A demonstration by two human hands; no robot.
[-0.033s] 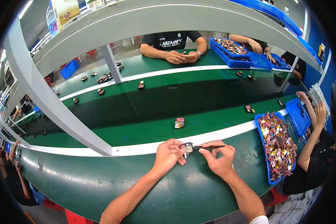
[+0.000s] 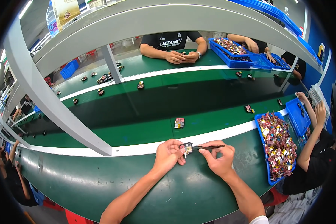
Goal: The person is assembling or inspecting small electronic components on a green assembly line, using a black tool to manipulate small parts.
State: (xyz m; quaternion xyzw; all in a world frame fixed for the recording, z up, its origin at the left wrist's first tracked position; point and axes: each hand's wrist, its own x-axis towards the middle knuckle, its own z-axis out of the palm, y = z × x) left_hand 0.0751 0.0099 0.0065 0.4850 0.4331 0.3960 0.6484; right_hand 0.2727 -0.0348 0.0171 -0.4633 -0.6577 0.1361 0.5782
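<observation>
My left hand [image 2: 169,156] is closed on a small black casing [image 2: 186,148] with a pale and reddish part inside it. The casing is held above the near green tabletop [image 2: 112,179], close to the white strip. My right hand [image 2: 219,156] grips a slim dark tool [image 2: 209,147], which looks like tweezers, between thumb and fingers. Its tip points left and reaches the casing's right side; whether it pinches anything is too small to tell. Just beyond my hands, a similar red-and-white piece [image 2: 179,123] lies on the green conveyor belt [image 2: 149,130].
A blue tray [image 2: 268,172] heaped with small red, yellow and white parts stands to my right. Beside it is another blue tray [image 2: 295,115] near a co-worker's hands [image 2: 319,112]. A grey slanting post [image 2: 63,100] rises at left. Across the belt sits another person [image 2: 175,46].
The pieces on the belt have shifted very slightly to the left. My hands, the casing and the dark tool keep the same position.
</observation>
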